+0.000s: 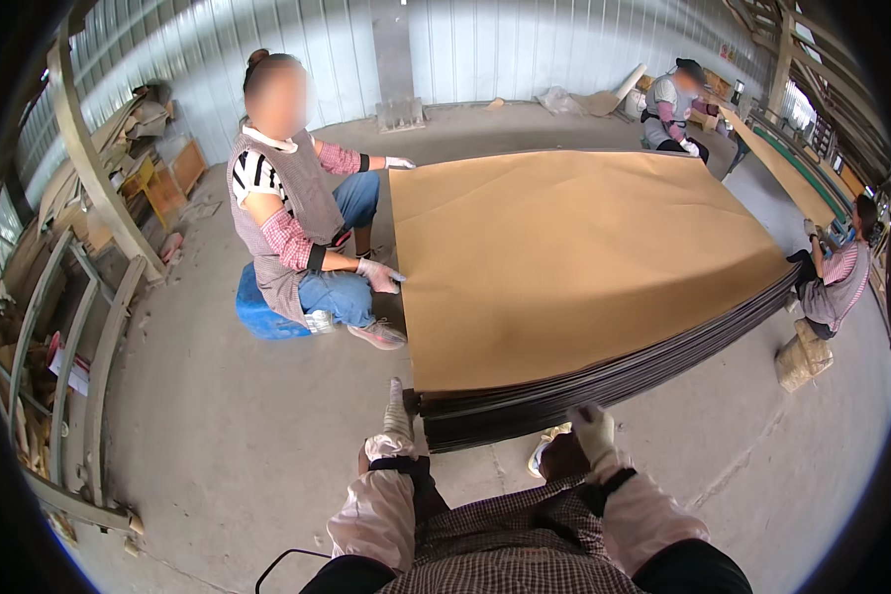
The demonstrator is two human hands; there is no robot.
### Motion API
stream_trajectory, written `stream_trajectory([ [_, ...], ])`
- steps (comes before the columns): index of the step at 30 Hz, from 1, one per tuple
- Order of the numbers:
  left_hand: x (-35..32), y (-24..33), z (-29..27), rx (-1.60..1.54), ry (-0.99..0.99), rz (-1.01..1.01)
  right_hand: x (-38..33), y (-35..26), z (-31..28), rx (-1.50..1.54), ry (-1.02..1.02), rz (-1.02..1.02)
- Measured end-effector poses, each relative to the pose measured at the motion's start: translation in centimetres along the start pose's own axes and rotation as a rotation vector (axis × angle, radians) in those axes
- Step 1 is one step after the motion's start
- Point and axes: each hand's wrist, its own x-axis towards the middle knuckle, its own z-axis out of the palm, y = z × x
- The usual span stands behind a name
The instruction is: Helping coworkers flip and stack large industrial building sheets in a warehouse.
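Observation:
A broad stack of thin dark sheets (525, 408) lies in front of me, topped by a large sheet of brown paper (564, 267) with a few creases. My left hand (397, 421), in a white knit glove, is beside the stack's near left corner with its fingers stretched forward. At the near edge of the stack is my right hand (593, 434), in a glove with dark fingertips. Its fingers are curled in against the sheet edges, and what they grip is hidden. Checked cloth and light sleeves cover my lap and forearms.
A person (285, 188) on a blue seat (265, 307) has gloved hands at the stack's left edge. Another person (841, 267) sits at the right on a wrapped block (804, 356). Farther back, a third person (675, 104) sits near a long board (777, 163). Metal frames (99, 386) stand left.

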Motion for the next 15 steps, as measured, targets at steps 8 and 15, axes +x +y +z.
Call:
stream_trajectory([
  [8, 0.1, -1.3, 0.6, 0.12, 0.248, 0.306, -14.0, -5.8, -7.3, -0.266, -0.759, -0.251],
  [15, 0.0, -2.2, -0.1, 0.419, -0.026, 0.28, -15.6, -2.5, -6.4, -0.303, -0.702, -0.265],
])
